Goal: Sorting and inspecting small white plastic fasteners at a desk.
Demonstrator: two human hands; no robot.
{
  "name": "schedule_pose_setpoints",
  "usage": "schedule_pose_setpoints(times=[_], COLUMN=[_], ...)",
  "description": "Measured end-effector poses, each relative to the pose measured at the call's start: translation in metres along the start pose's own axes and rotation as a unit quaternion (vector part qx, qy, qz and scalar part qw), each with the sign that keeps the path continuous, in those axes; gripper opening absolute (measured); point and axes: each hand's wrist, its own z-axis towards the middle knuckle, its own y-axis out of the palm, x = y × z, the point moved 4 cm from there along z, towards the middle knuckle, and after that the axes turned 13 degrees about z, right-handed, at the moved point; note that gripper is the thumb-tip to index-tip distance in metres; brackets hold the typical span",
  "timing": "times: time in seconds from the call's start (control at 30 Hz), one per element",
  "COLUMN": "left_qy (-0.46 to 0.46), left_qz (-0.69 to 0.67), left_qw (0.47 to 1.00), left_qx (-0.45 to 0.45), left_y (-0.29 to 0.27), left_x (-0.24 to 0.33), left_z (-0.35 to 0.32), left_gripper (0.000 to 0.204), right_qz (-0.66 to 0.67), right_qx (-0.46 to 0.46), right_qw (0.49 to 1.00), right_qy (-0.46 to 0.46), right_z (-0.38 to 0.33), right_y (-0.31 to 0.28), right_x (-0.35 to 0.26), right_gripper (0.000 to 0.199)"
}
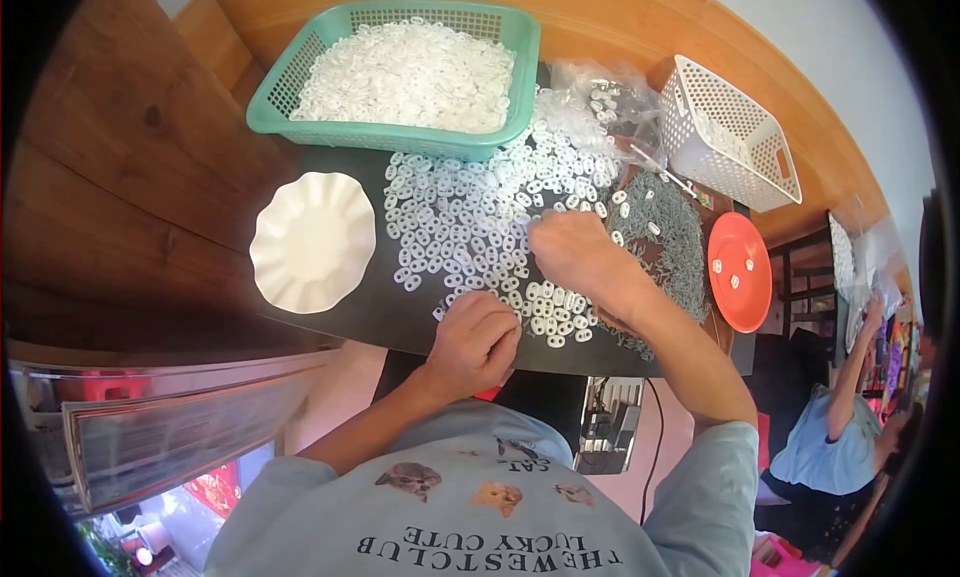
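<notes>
- One green mesh basket (400, 135), heaped with white plastic rings too many to count.
- One white mesh basket (735, 137), lying tilted.
- One white fluted plate (312, 241).
- One orange plate (740, 272) carrying three white rings.
- One spread of loose white rings (470, 217) on the tabletop (370, 312), uncountable.
- One pile of grey metal pieces (665, 222), uncountable.
- One clear plastic bag (600, 92).
- Two hands at work: left hand (475, 342), right hand (575, 257).

Loose rings (470, 227) spread across the worktop (400, 322). Behind them, a basket (275, 102) heaped with more rings. Left, a fluted plate (312, 240). Right, a pile of pins (672, 227), then a round dish (740, 272); behind, another basket (725, 132).
</notes>
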Motion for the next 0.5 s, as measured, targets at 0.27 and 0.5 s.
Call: schedule_pose_setpoints(times=[0.27,0.5], left_qy=[-0.014,-0.17], left_qz=[-0.014,-0.107], left_qw=[1.0,0.977], left_qx=[-0.017,-0.066], left_y=[0.001,-0.003], left_x=[0.001,-0.001], left_z=[0.0,0.02], left_gripper=[0.009,0.004], right_qz=[0.045,0.19], right_qx=[0.088,0.178], right_qw=[0.994,0.964], right_qy=[0.044,0.057], right_z=[-0.005,-0.017], right_y=[-0.001,-0.004], right_x=[0.009,0.03], right_gripper=[0.01,0.01])
